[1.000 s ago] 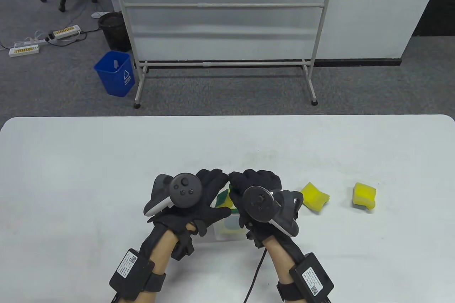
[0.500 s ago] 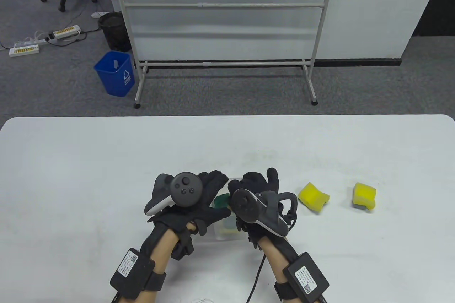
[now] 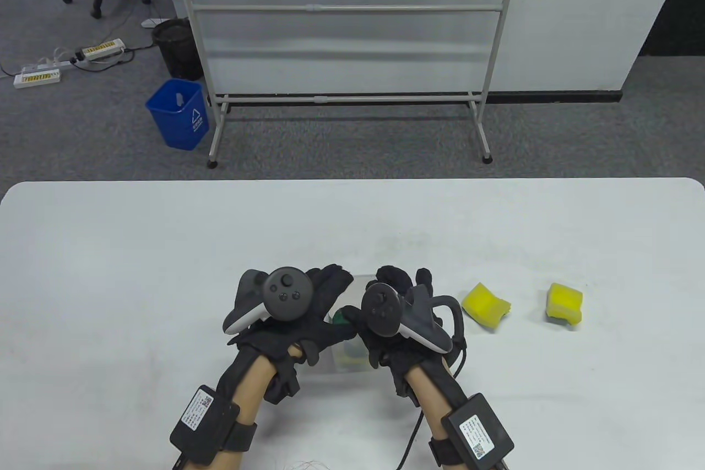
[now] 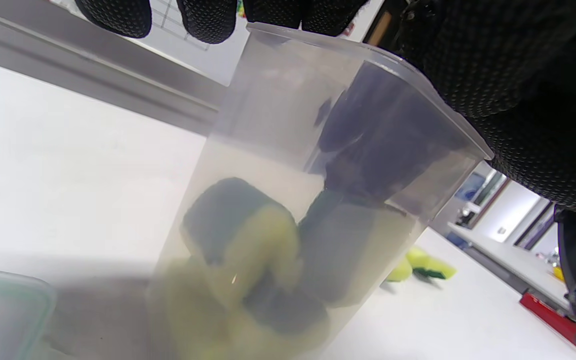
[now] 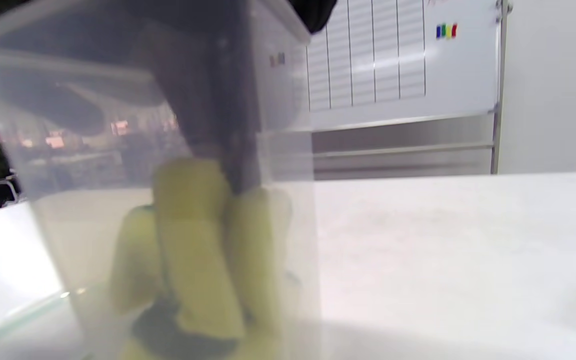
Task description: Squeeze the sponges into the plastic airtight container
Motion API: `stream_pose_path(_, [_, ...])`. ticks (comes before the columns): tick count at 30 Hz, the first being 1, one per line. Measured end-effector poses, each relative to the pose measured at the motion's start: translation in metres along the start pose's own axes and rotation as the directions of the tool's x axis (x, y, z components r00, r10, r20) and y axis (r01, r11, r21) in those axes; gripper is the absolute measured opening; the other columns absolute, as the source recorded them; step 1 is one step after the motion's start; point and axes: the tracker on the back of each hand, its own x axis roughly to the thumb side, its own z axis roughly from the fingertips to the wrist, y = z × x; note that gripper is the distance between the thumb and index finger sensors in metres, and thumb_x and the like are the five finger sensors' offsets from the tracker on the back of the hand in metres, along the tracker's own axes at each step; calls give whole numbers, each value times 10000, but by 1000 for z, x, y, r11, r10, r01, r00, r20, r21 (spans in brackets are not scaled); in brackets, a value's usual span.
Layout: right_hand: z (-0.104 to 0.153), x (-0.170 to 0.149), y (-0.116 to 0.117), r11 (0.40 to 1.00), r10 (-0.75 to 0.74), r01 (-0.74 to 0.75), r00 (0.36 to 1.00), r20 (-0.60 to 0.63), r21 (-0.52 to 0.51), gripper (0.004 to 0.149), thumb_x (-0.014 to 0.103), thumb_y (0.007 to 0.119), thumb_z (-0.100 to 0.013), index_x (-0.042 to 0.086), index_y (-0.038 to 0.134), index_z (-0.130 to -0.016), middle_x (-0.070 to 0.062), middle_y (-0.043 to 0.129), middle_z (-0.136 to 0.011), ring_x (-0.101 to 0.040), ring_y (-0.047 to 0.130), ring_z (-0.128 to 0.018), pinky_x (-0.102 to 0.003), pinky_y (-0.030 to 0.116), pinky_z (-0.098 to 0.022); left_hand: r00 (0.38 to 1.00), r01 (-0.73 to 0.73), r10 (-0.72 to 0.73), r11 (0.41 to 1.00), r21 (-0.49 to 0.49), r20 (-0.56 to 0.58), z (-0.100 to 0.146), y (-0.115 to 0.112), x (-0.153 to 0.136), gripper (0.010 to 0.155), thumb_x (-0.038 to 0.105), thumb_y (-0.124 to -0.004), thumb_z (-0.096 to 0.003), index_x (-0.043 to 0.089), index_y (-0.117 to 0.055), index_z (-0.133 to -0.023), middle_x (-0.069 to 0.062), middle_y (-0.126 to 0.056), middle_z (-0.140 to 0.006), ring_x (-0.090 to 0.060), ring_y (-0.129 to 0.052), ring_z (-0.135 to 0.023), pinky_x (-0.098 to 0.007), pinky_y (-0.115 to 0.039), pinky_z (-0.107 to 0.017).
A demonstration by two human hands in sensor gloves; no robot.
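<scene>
A clear plastic container [image 3: 346, 355] stands on the table between my hands. My left hand [image 3: 329, 293] grips its left side, fingers hooked over the far rim [image 4: 208, 20]. My right hand [image 3: 385, 285] reaches into the container from above, and its fingers press a green-backed sponge [image 3: 340, 317] down inside. Through the wall [image 4: 278, 125] I see several yellow and green sponges [image 4: 240, 245] packed at the bottom, also in the right wrist view [image 5: 193, 235], with dark fingers [image 5: 203, 100] on top of them.
Two loose yellow sponges lie on the white table [image 3: 137, 271] to the right, one near my right hand [image 3: 486, 306] and one farther out [image 3: 564, 303]. A green-rimmed lid [image 4: 3, 320] lies beside the container. A whiteboard stand [image 3: 347, 51] is beyond the table.
My right hand has turned and pushed down into the container, and the green sponge has sunk lower. My left hand has stayed in place on the container.
</scene>
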Motion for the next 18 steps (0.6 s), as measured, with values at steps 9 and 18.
stream_pose_path(9, [2,-7,-9,977,-129,138,990,64,-161,663,586,680,-467,94,1038,-732,-18,891,-979,-253,582,-1063,-667,469,-748,1000,-9,9,1000,-4,0,0,0,0,871,629,-798,-448,282,-388,-1133,-46,-365,-1249,-364,-409,-1143,-650,-484,-779])
stream_pose_path(18, [16,-35,-41,853,-380,408,913,149,-325,633,592,707,-453,128,1034,-733,-58,928,-938,-354,826,-933,-643,585,-711,1000,-13,13,1000,-13,-3,0,0,0,866,624,-791,-456,280,-378,-1134,-44,-352,-1251,-377,-402,-1141,-649,-479,-781])
